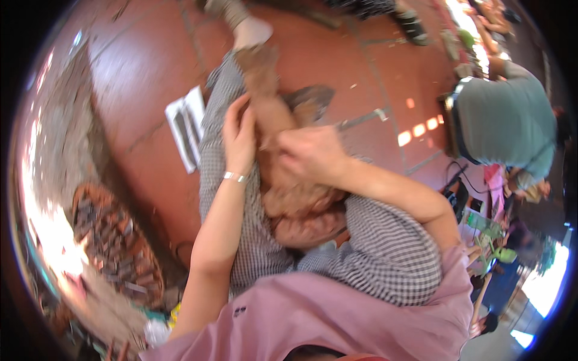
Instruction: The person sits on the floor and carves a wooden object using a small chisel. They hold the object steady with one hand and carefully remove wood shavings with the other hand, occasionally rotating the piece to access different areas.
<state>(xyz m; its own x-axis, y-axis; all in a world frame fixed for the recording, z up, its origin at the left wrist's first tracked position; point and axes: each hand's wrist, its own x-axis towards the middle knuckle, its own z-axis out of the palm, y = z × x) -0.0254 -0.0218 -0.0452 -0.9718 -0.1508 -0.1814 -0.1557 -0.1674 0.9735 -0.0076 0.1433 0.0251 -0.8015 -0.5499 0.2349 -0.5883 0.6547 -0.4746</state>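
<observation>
Head view: you sit over a red tiled floor (144, 90), with a long brown carved piece (274, 173) lying lengthwise between your checked trousers (394, 249). Its rounded, lumpy end is nearest your lap, and its narrower end points toward the top. Your left hand (240, 133), with a silver band (233, 177) at the wrist, lies along the left edge of the piece, thumb and forefinger apart; how firmly it grips cannot be told. Your right hand (313, 151) is over the middle of the piece, its fingers curled inward; motion blur hides whether they pinch anything. A darker brown shape (310, 102) shows just beyond your right hand; whether it is joined to the piece is unclear. On the floor to the left of your left leg lies a white sheet (175, 114) bearing dark, narrow strips (191, 120). Farther left, an oval tray (158, 265) holds many small, dark, elongated pieces (114, 246). At the right, well apart from your hands, sits another person in a grey-green shirt (503, 117).
</observation>
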